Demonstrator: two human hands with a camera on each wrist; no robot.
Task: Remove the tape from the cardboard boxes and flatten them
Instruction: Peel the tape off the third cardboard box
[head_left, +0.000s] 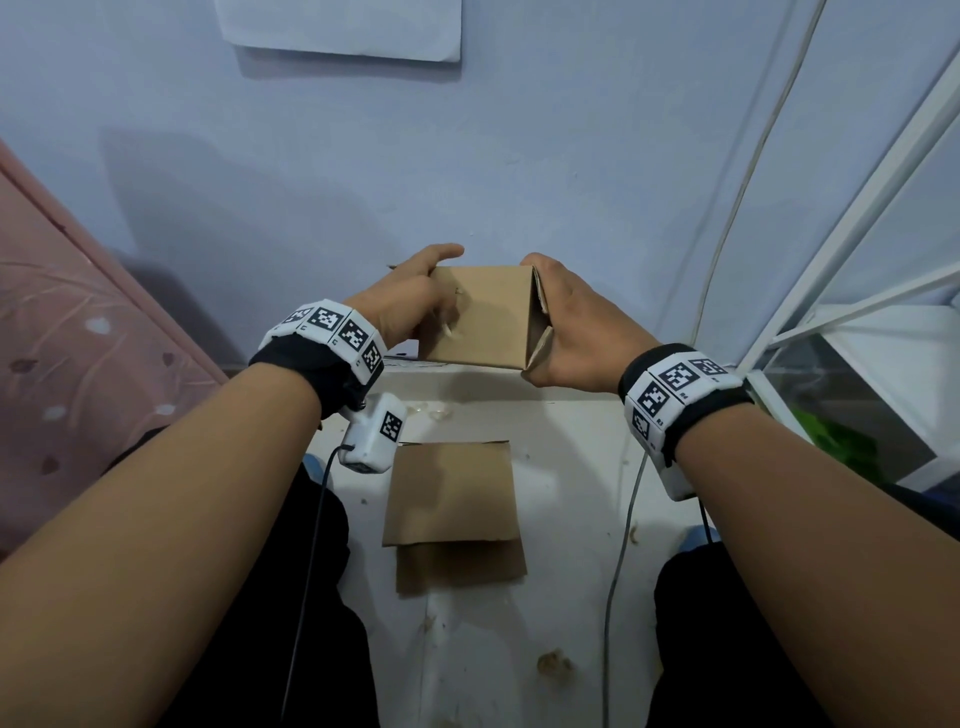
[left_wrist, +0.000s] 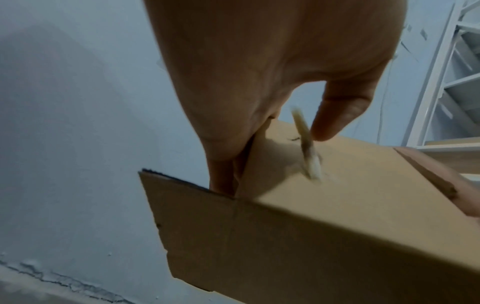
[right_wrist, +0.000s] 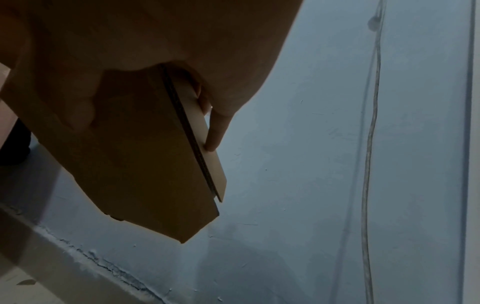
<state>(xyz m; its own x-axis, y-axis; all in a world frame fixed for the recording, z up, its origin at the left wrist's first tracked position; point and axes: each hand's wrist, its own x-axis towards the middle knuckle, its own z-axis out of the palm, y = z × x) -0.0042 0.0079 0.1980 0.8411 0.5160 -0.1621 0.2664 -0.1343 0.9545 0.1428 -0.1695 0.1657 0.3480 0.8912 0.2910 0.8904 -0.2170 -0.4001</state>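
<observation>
The left hand (head_left: 410, 296) and right hand (head_left: 576, 327) each clamp one end of the cardboard box (head_left: 480, 317), held in the air above the tabletop (head_left: 571, 467) (far from the flattened cardboard (head_left: 452, 499)). A curled tape strip (left_wrist: 307, 148) stands off its top. Risk: collapsing the box with that strip attached likely traps it in the fold.

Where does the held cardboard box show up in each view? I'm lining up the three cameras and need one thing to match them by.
Head: cardboard box at centre, held between left hand and right hand.
Left wrist: fills the lower right, under the thumb, a twisted tape scrap on top.
Right wrist: left of centre, gripped at its end.
Shared landmark: the blue wall.
</observation>
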